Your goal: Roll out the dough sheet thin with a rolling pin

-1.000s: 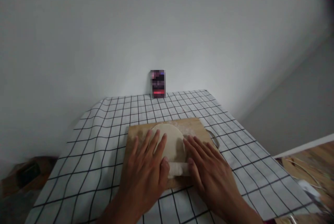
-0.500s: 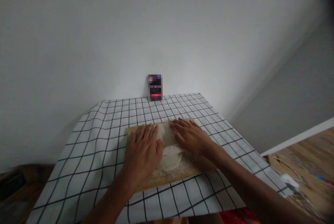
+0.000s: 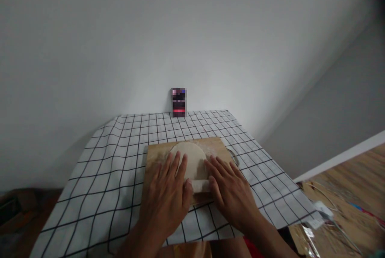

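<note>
Cream dough (image 3: 190, 157), black-gridded white cloth (image 3: 114, 165)

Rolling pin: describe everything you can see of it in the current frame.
Only a middle stretch of the rolling pin shows: a pale, plain cylinder whose material is too blurred to tell. It lies crosswise over the wooden board, along the near side of the flat, pale dough. The left grip and right grip, fingers extended forward, cover both its ends.

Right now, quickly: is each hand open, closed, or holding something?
Left hand: open, palm down over one end of the rolling pin.
Right hand: open, palm down over the other end.
</note>
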A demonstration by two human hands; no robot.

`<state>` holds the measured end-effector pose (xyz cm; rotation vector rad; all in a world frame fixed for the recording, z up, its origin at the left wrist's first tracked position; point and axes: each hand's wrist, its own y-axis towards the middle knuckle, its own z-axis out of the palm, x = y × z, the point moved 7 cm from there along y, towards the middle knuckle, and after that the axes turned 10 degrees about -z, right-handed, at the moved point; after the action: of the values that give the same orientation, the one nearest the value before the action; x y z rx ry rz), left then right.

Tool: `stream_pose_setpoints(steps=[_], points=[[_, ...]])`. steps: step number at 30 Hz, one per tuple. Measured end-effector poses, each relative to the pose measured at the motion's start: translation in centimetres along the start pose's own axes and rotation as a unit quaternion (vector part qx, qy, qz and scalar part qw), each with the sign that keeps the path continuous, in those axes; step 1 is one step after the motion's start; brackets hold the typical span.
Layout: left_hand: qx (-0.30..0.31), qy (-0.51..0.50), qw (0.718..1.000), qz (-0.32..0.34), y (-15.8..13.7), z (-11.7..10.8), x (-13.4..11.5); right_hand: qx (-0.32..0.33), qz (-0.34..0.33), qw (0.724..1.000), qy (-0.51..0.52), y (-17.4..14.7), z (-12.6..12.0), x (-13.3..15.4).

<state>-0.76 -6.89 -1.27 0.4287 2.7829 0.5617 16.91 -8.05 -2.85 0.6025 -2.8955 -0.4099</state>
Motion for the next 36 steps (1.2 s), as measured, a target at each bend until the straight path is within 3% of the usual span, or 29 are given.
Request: stream_pose_setpoints(steps=[4,11,14,21,29,32,36], points=[[0.005,0.000,1.000,-0.008,0.1,0.2,0.2,0.007,-0.020,1.000,0.002,1.3,-0.3,-0.4],[0.087,0.051,0.992,-0.080,5.0,1.3,2.4,0.081,-0.074,0.994,0.029,10.5,-0.3,-2.6],[0.090,0.076,0.989,-0.086,5.9,1.3,2.4,0.117,-0.086,0.988,0.054,12.1,0.5,-3.0],[0.063,0.073,0.994,-0.059,5.2,0.8,1.1,0.057,-0.058,0.995,0.056,8.8,0.1,-2.9],[0.009,0.029,1.000,0.005,0.7,0.0,-0.2,-0.020,-0.022,0.999,0.037,2.5,-0.3,-1.1],[0.038,0.045,0.998,-0.011,1.2,0.3,0.1,-0.014,-0.045,0.997,0.053,3.9,-0.4,-1.4],[0.073,0.076,0.992,-0.064,4.3,0.6,1.2,0.046,-0.093,0.992,0.067,9.7,0.0,-2.6]])
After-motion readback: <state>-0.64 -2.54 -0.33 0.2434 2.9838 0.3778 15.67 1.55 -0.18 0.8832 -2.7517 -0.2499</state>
